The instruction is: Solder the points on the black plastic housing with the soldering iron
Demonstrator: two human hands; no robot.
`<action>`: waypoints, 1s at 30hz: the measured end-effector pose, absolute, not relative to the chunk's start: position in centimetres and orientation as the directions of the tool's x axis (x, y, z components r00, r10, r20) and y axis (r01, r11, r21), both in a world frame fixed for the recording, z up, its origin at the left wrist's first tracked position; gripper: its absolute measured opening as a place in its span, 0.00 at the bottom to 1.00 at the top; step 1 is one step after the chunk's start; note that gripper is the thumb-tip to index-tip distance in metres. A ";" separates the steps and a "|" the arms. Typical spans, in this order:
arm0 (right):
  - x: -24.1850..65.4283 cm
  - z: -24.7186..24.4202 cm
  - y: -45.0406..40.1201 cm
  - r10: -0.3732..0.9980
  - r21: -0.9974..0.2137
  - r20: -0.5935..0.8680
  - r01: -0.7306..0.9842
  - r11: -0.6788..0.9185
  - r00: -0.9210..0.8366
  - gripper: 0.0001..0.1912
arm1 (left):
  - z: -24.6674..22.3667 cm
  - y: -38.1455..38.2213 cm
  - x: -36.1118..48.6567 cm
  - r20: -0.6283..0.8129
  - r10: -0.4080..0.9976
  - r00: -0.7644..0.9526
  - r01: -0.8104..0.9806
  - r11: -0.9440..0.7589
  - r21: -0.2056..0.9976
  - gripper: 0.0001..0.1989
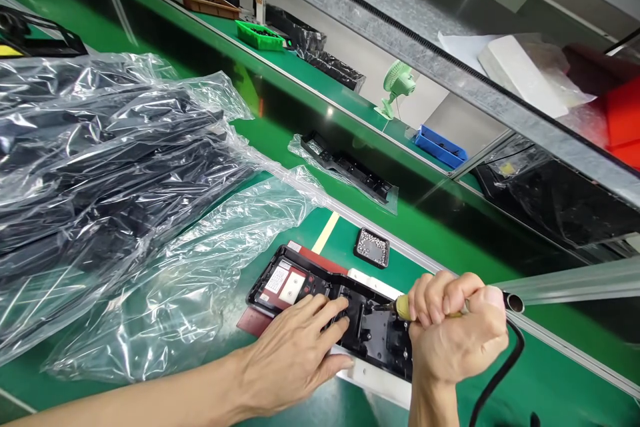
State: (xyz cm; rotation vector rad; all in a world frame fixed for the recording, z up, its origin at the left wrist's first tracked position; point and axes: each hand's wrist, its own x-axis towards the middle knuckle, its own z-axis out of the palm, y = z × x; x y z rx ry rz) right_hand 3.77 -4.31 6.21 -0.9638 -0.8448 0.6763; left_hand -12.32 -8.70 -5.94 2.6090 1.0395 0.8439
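A long black plastic housing (370,327) lies on a white and dark-red fixture (370,380) on the green workbench. My left hand (300,347) rests palm down across the housing, fingers spread and fingertips touching its inside. Wrapped round a corded electric screwdriver (403,307) with a yellowish front end is my right hand (455,320). The tool points left into the housing's recess; its tip is hard to make out. A small black tray (372,247) of shiny screws sits just beyond the housing.
Plastic-bagged black parts (110,160) are heaped on the left. Over the rail, another black housing (345,167) lies on a plastic bag on the green surface. A metal shelf beam (400,40) crosses above. A black cable (500,373) hangs at the right.
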 end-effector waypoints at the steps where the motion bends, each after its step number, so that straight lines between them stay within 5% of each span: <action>1: 3.7 6.2 -4.3 0.803 -0.900 0.304 -0.121 0.418 0.512 0.21 | -5.9 -8.7 -12.3 0.430 0.682 0.591 0.562 -0.731 0.386 0.20; 30: 3.6 6.1 -4.4 0.810 -0.889 0.332 -0.127 0.441 0.484 0.22 | -6.2 -8.6 -12.1 0.397 0.691 0.604 0.559 -0.722 0.408 0.20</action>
